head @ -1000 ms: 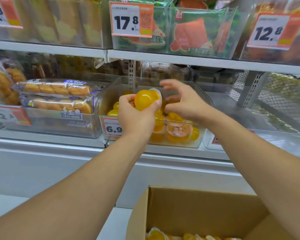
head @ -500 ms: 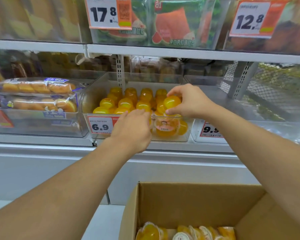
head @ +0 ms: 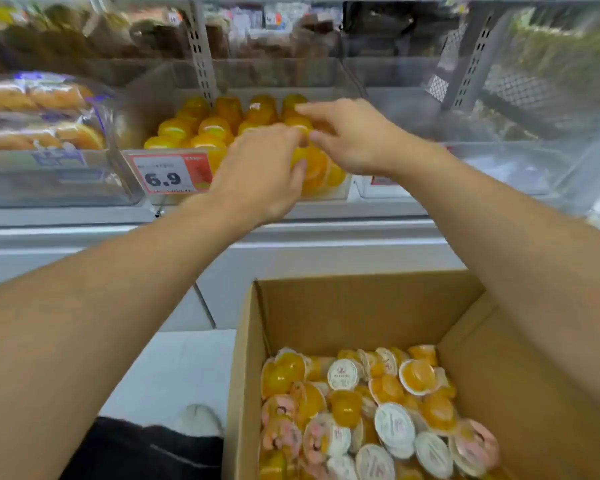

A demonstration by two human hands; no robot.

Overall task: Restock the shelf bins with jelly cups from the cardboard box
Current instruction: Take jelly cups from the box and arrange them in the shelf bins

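Shop shelves [head: 326,233] fill the wall, big and white, with clear bins in a row so people can see the food. Down low sits a brown cardboard box [head: 361,306], open on top so cups are easy to grab. It holds a big pile of jelly cups [head: 378,410]. Bread packs [head: 39,112] lie in the bin on the left side. The middle shelf bin [head: 291,74] has orange jelly cups [head: 201,126] packed close, and a price tag [head: 170,173] says 6.9. Both hands meet over its front corner. The left hand [head: 257,174] curls its fingers on a cup there. The right hand [head: 354,136] pinches narrow at the cups, but I cannot tell if it holds one.
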